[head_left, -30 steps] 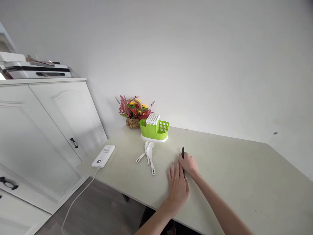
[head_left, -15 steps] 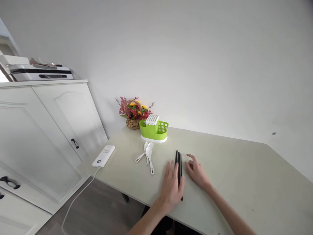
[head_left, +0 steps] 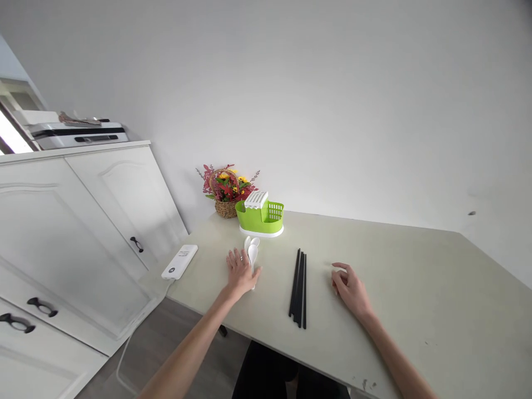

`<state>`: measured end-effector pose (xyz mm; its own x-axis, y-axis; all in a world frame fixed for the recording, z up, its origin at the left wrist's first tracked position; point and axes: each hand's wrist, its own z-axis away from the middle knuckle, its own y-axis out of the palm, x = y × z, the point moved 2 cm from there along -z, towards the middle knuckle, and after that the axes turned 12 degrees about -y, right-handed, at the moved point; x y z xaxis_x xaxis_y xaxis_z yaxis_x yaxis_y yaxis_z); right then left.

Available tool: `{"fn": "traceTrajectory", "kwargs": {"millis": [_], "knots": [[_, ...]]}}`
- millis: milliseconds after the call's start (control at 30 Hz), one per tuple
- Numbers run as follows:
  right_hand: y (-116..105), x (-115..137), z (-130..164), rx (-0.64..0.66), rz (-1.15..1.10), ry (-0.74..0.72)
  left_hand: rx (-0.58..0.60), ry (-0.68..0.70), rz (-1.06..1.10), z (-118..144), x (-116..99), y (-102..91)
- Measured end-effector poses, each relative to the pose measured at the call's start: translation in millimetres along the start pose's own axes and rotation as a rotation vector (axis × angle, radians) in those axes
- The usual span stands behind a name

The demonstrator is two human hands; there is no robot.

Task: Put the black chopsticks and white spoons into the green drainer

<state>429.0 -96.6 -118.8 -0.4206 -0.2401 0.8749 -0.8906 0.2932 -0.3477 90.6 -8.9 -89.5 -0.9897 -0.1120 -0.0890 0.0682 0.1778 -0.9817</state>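
Observation:
My left hand lies spread over the white spoons, its palm and fingers covering their handles. It is open, and the bowls of the spoons show beyond the fingertips. Several black chopsticks lie side by side in a loose bundle on the table, between my two hands and touched by neither. To the right of them my right hand rests on the tabletop, loosely curled with the index finger reaching out and nothing visible in it. A green utensil basket with a white slotted top stands just behind the spoons.
A wicker basket of artificial flowers stands by the wall, beside the green basket. On the left edge of the table lies a white power bank with its cable hanging down. White cabinets stand further left.
My left hand has left the chopsticks and moved left onto the spoons. The chopsticks now lie uncovered. My right hand has shifted slightly right, away from them.

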Motion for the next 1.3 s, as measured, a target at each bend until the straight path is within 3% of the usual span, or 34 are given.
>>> {"fn": "traceTrajectory", "kwargs": {"millis": [100, 267, 367, 633, 900, 1033, 1200, 1300], "knots": [[-1.8, -0.9, 0.4, -0.001, -0.004, 0.003, 0.026, 0.03, -0.033, -6.7, 8.4, -4.3], [-1.3, 0.3, 0.0, 0.002, -0.005, -0.002, -0.057, 0.07, -0.065, -13.3, 14.2, -25.9], [-1.3, 1.8, 0.4, 0.005, 0.001, -0.004, -0.046, 0.073, -0.104, -17.3, 13.2, -33.1], [-1.8, 5.4, 0.9, 0.004, 0.025, -0.011, 0.062, 0.077, -0.082, -20.4, 6.7, -32.8], [-0.6, 1.2, 0.5, 0.012, -0.003, -0.03, 0.134, 0.024, 0.074, -7.0, 4.3, -38.0], [9.4, 20.1, -1.4, 0.056, -0.074, -0.072, 0.17, 0.056, 0.187, 17.1, -24.4, -45.3], [28.4, 60.9, -13.7, 0.013, -0.212, -0.147, 0.285, 0.194, 0.4, 66.2, -91.4, -53.5], [29.1, 62.1, -22.1, -0.059, -0.104, -0.144, 0.353, 0.244, 0.416, 91.4, -129.0, -49.2]]}}
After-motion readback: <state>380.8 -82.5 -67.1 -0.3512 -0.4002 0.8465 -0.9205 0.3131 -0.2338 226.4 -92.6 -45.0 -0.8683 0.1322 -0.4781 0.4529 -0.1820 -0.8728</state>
